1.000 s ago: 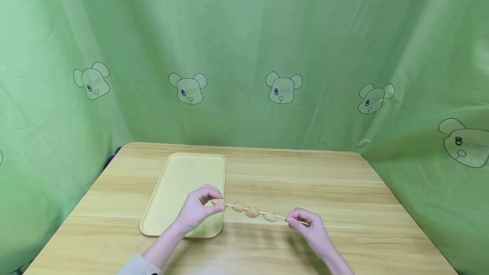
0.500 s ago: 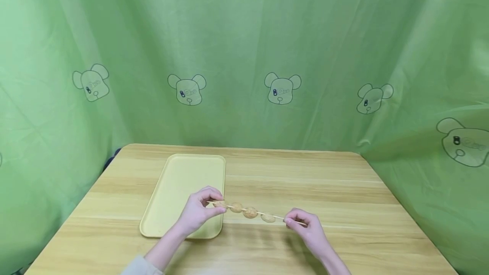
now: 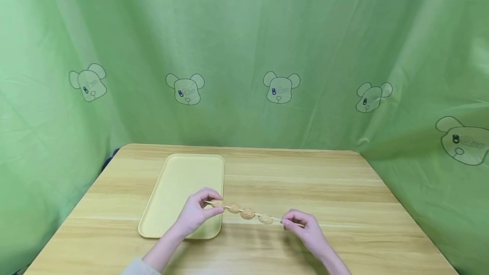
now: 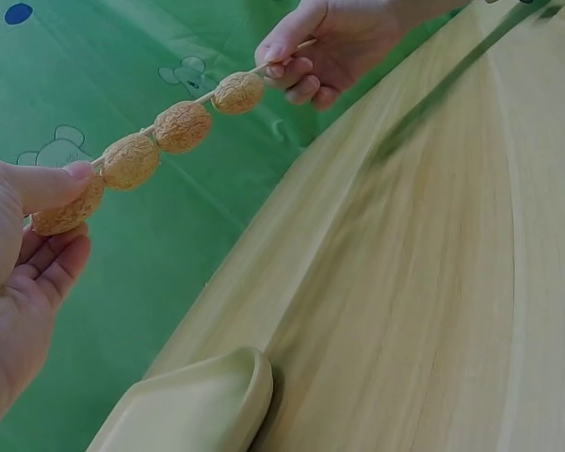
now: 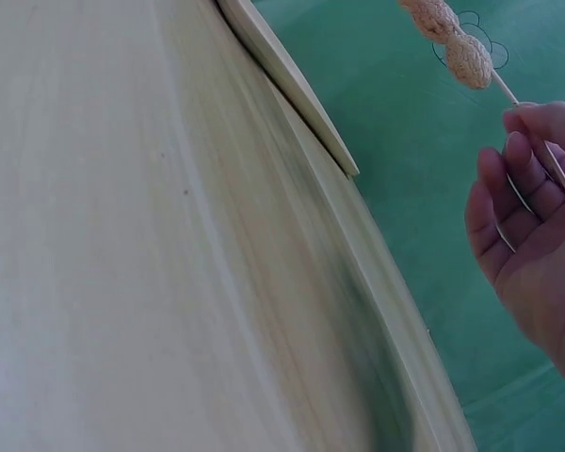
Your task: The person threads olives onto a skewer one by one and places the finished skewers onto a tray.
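A thin wooden skewer is held level-ish above the table, running through several wrinkled golden-brown balls. My left hand grips the end ball between thumb and fingers, and the stick's tip pokes out a little past it. At the other end, my right hand pinches the bare stick between thumb and forefinger. In the right wrist view, the other fingers of that hand curl loosely beneath the stick. A stretch of bare stick lies between the last ball and the right fingertips.
A pale yellow rectangular tray lies on the left part of the wooden table, partly beneath my left hand. Green cloth printed with bear faces hangs behind the table and at both sides.
The right hand and the skewered balls have shifted slightly left, toward the left hand. Both hands keep their hold, and the tray stays on the table.
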`<state>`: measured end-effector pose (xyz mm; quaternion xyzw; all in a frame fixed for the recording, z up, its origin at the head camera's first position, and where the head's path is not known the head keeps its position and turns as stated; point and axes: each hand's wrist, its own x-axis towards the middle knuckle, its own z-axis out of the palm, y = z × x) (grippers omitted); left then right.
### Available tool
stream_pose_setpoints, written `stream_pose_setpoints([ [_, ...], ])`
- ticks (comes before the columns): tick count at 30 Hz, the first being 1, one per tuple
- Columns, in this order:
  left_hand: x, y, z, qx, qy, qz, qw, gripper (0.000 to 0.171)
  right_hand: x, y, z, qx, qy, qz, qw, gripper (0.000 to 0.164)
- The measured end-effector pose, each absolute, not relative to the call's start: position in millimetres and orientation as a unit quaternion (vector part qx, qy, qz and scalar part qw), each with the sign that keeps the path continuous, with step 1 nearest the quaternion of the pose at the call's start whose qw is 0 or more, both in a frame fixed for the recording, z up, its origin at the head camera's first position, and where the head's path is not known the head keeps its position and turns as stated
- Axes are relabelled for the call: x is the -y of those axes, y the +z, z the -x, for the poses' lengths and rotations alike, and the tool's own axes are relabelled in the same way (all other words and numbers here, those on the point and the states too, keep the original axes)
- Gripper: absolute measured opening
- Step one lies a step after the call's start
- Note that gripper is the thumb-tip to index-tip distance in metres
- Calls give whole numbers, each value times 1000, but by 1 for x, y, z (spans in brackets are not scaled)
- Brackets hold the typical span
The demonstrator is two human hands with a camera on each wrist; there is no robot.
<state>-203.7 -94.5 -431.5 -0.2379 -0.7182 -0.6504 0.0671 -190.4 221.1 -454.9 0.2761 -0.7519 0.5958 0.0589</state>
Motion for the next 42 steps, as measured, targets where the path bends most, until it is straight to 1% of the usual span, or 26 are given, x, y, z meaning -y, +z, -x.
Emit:
stream_pose_setpoints([
  [5, 98, -435, 205, 730, -644, 221, 67, 29, -219, -456, 193, 749, 595, -290, 23, 6],
  [17, 115, -438, 210, 732, -655, 173, 72, 29, -203, -451, 196, 774, 546, -319, -9, 11],
  [20, 120, -439, 213, 739, -651, 157, 71, 31, -198, -447, 196, 792, 527, -308, -36, 14],
  [25, 129, -439, 218, 732, -664, 136, 66, 43, -188, -438, 197, 813, 496, -287, -104, 18],
  [31, 139, -438, 222, 722, -680, 110, 66, 54, -168, -434, 196, 802, 481, -305, -182, 18],
  [33, 140, -437, 222, 718, -686, 97, 72, 56, -159, -436, 195, 793, 488, -307, -196, 16],
  [36, 145, -436, 223, 702, -704, 73, 81, 64, -145, -439, 195, 779, 508, -301, -212, 14],
  [39, 151, -435, 226, 687, -718, 54, 94, 71, -132, -438, 195, 764, 531, -292, -222, 14],
  [42, 161, -435, 228, 693, -711, 52, 110, 74, -120, -435, 195, 755, 553, -276, -220, 16],
])
